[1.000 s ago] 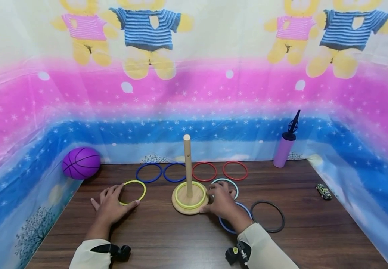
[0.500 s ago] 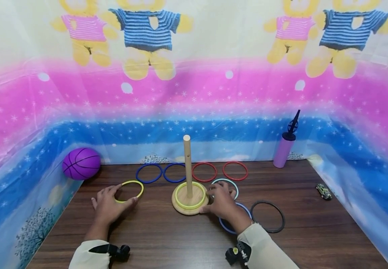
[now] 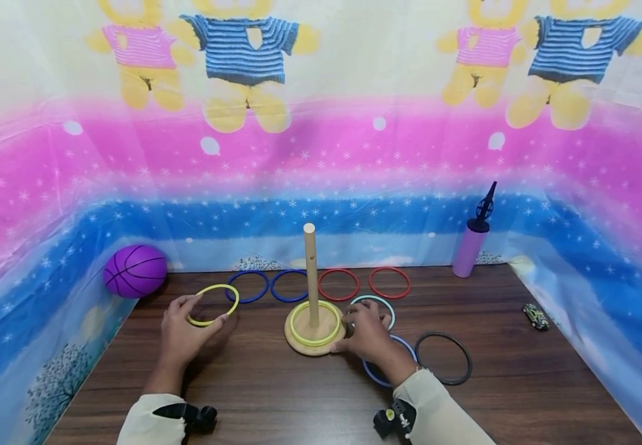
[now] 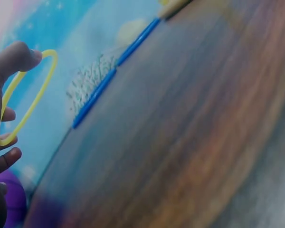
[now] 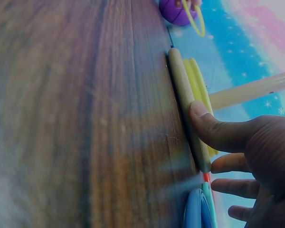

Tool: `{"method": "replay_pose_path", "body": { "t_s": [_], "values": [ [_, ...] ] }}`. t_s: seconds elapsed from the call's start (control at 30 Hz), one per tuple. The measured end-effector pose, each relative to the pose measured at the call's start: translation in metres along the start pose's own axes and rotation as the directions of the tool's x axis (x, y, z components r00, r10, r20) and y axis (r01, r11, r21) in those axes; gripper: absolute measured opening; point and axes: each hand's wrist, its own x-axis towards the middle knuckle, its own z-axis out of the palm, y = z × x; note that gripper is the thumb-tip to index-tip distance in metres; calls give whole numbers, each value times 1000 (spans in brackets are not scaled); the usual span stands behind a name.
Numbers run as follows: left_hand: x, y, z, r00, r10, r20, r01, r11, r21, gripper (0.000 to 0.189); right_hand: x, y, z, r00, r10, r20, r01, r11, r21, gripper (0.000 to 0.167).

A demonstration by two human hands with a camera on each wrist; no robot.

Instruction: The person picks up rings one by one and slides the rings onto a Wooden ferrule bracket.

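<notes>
Someone's left hand (image 3: 183, 334) is pinching a yellow ring (image 3: 238, 298) above the table (image 3: 276, 402), in front of two blue rings (image 4: 96, 98), while their right hand (image 3: 369, 334) is gripping the edge of the wooden base (image 3: 327, 322); two more yellow rings (image 5: 197, 80) are lying around its post (image 3: 311, 272).

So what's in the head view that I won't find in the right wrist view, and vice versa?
Only the head view: the purple pump, the toy car and the black ring.

Only the right wrist view: no extra object, just a low, side-on look at the wooden base.

Both: that base, its post, the right hand, the purple ball, and the yellow ring held by the left hand.
</notes>
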Motion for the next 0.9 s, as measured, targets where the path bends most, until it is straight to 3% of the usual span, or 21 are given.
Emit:
{"method": "replay_pose_path", "body": {
  "t_s": [0.2, 0.4, 0.57, 0.9],
  "values": [
    [9, 14, 5, 993, 110, -52, -112, 993, -26, 70, 1, 2, 0, 1000, -3, -25, 3, 1000, -4, 62],
    [21, 31, -2, 992, 115, -55, -119, 991, -64, 67, 2, 1, 1, 1000, -19, -12, 19, 1000, -4, 58],
    [34, 59, -11, 992, 128, -8, -128, 990, -65, 68, 1, 0, 2, 1000, -15, -12, 15, 1000, 5, 57],
    [56, 116, -18, 972, 236, 17, -232, 964, -129, 66, -1, 1, 0, 1000, -22, -15, 22, 1000, 9, 56]
  ]
}}
